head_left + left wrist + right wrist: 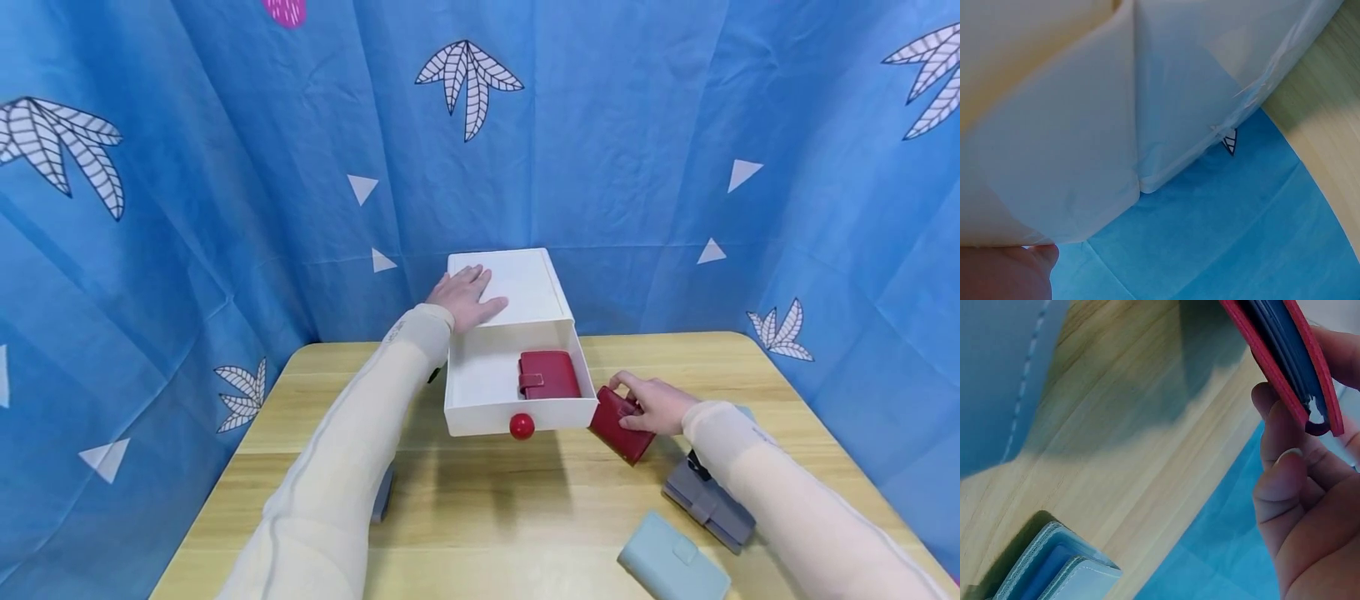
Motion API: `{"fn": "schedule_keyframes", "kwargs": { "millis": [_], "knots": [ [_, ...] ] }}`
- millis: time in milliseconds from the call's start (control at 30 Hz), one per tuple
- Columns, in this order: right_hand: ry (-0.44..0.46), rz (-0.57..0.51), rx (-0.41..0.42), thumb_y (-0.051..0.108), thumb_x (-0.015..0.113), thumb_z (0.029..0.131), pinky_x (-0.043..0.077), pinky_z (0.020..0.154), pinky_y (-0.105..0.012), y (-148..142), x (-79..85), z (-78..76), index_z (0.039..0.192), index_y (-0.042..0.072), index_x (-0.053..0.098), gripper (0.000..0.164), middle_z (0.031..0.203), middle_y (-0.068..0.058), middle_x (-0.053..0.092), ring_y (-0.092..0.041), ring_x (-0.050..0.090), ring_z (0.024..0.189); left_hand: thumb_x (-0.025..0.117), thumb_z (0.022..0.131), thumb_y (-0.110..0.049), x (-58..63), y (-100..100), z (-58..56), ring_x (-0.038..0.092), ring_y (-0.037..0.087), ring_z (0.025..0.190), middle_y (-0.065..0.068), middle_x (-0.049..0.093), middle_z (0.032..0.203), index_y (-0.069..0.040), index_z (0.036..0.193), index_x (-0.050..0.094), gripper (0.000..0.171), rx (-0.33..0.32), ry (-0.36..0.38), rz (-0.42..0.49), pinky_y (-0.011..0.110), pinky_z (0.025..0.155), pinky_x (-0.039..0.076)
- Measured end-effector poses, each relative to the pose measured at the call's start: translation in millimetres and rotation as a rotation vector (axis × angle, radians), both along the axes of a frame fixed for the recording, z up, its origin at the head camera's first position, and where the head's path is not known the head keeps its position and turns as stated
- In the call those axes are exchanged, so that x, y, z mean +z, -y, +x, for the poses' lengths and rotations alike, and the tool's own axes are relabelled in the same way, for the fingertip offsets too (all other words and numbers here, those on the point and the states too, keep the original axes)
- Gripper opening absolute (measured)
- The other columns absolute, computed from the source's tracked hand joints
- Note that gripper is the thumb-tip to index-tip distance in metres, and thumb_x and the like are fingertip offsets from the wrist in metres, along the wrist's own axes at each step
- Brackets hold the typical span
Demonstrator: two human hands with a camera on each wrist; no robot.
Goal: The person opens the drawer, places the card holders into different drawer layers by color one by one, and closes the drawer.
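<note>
My left hand [467, 297] rests with spread fingers on the top of a white drawer box [521, 287]. The box's drawer [480, 419] is pulled out toward me and has a red round knob [522, 426]. Inside its right half lies a dark red wallet [550, 374] with a strap. To the right of the drawer my right hand [654, 405] grips a second red wallet [619, 428]. In the right wrist view this red wallet [1291, 362] shows its edge and dark inner layers between thumb and fingers. The left wrist view shows mostly the box's side [1072, 137].
On the wooden table [480, 550], a grey wallet [708, 506] lies partly under my right forearm, and a light blue wallet [672, 558] lies nearer me. A dark grey-blue item [382, 495] peeks out beside my left sleeve. Blue curtain [637, 167] surrounds the table.
</note>
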State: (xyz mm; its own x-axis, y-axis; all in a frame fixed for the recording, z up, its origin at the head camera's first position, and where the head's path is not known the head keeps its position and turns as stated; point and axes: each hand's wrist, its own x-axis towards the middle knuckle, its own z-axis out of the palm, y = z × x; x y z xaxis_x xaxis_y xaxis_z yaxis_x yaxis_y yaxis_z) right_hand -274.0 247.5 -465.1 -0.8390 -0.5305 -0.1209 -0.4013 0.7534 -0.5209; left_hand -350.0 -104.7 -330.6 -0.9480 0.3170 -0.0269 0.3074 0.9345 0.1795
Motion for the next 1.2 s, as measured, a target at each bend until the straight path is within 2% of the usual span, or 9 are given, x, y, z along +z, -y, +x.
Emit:
{"fn": "schedule_keyframes", "kwargs": {
  "millis": [133, 333, 467, 667, 933, 1200],
  "knots": [
    [-0.003, -0.012, 0.027, 0.016, 0.073, 0.086, 0.053, 0.070, -0.032, 0.8, -4.2, 1.6, 0.126, 0.019, 0.045, 0.049, 0.097, 0.000, 0.063, -0.013, 0.060, 0.079, 0.028, 0.093, -0.069, -2.2, 0.7, -0.1, 0.003, 0.019, 0.148, 0.000, 0.010, 0.161, -0.020, 0.156, 0.013, 0.081, 0.001, 0.004, -0.009, 0.043, 0.118, -0.001],
    [-0.080, 0.036, 0.103, 0.015, 0.070, 0.088, 0.050, 0.071, -0.031, 1.7, -9.0, 2.5, 0.118, 0.021, 0.055, 0.035, 0.103, 0.003, 0.061, -0.014, 0.055, 0.083, 0.029, 0.093, -0.068, -3.7, 0.9, -0.1, 0.003, 0.019, 0.148, 0.001, 0.010, 0.161, -0.019, 0.156, 0.014, 0.081, 0.000, 0.011, -0.009, 0.043, 0.118, -0.001],
    [-0.020, 0.032, 0.074, 0.016, 0.071, 0.087, 0.052, 0.071, -0.032, 3.6, -7.4, 3.9, 0.117, 0.021, 0.056, 0.034, 0.102, 0.004, 0.061, -0.015, 0.056, 0.085, 0.029, 0.093, -0.068, -3.7, 0.7, 0.1, 0.003, 0.019, 0.148, 0.001, 0.011, 0.161, -0.019, 0.156, 0.014, 0.081, 0.002, 0.008, -0.017, 0.043, 0.118, 0.000],
    [0.068, -0.026, 0.015, 0.019, 0.079, 0.080, 0.055, 0.073, -0.034, 4.1, -6.5, 5.8, 0.118, 0.019, 0.057, 0.043, 0.107, 0.000, 0.061, -0.018, 0.058, 0.092, 0.029, 0.093, -0.068, -2.7, 0.5, -0.1, 0.004, 0.019, 0.148, 0.001, 0.011, 0.161, -0.019, 0.156, 0.014, 0.080, -0.002, 0.004, -0.019, 0.043, 0.118, 0.001],
    [0.118, -0.079, 0.036, 0.023, 0.079, 0.079, 0.052, 0.072, -0.032, -3.2, -11.8, 6.7, 0.133, 0.021, 0.054, 0.059, 0.112, -0.005, 0.058, -0.022, 0.056, 0.096, 0.029, 0.093, -0.068, -1.3, 0.5, 2.3, 0.003, 0.019, 0.148, 0.000, 0.010, 0.161, -0.020, 0.156, 0.014, 0.080, 0.003, 0.010, -0.008, 0.043, 0.118, 0.000],
    [0.142, -0.102, 0.058, 0.022, 0.079, 0.077, 0.051, 0.074, -0.035, -8.1, -11.4, 5.5, 0.138, 0.014, 0.050, 0.067, 0.115, -0.008, 0.056, -0.024, 0.054, 0.097, 0.028, 0.093, -0.068, 0.9, -0.1, 2.3, 0.004, 0.019, 0.148, 0.001, 0.011, 0.161, -0.020, 0.156, 0.014, 0.081, -0.002, 0.003, -0.006, 0.043, 0.118, 0.000]
  ]
}}
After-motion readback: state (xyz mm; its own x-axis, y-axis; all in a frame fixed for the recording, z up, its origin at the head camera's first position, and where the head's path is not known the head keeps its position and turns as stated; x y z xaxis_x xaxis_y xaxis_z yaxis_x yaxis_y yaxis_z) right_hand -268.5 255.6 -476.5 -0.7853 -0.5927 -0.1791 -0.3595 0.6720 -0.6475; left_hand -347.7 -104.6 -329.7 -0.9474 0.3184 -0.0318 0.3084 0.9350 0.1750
